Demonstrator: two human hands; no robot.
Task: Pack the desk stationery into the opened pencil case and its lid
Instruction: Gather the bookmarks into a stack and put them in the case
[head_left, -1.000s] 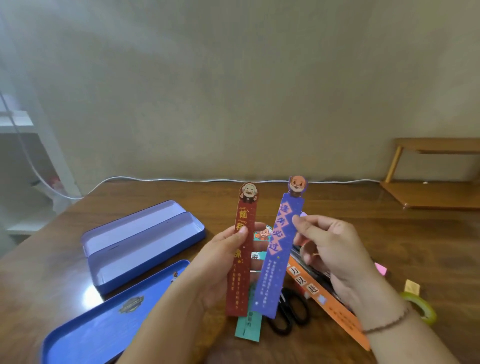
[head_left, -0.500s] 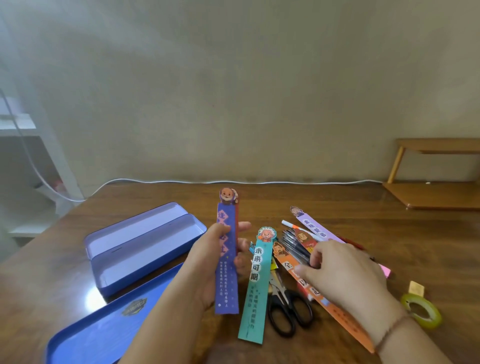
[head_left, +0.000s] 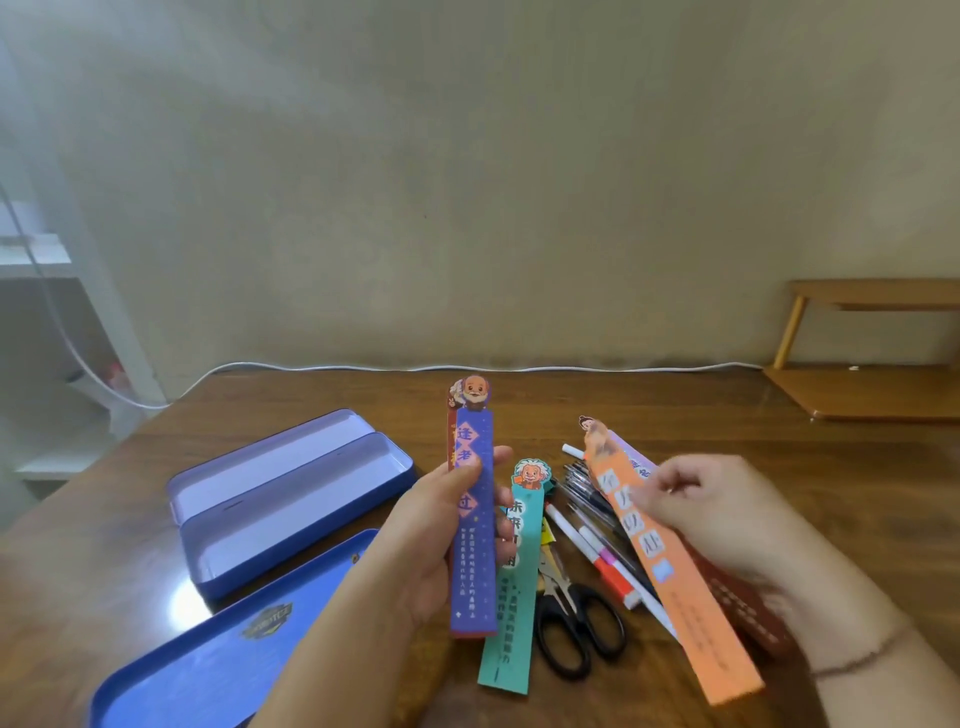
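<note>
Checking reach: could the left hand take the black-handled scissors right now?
Probably not: the left hand is already shut on a purple bookmark, and the teal bookmark lies between it and the black-handled scissors.

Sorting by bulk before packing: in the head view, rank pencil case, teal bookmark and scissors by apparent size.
1. pencil case
2. teal bookmark
3. scissors
The bookmark is longer but narrower than the scissors, so that pair is close.

Head camera looks down (close) over desk (head_left: 675, 415).

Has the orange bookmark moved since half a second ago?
Yes. The right hand has lifted the orange bookmark off the pile; it now crosses over the pens, right of the still scissors.
</note>
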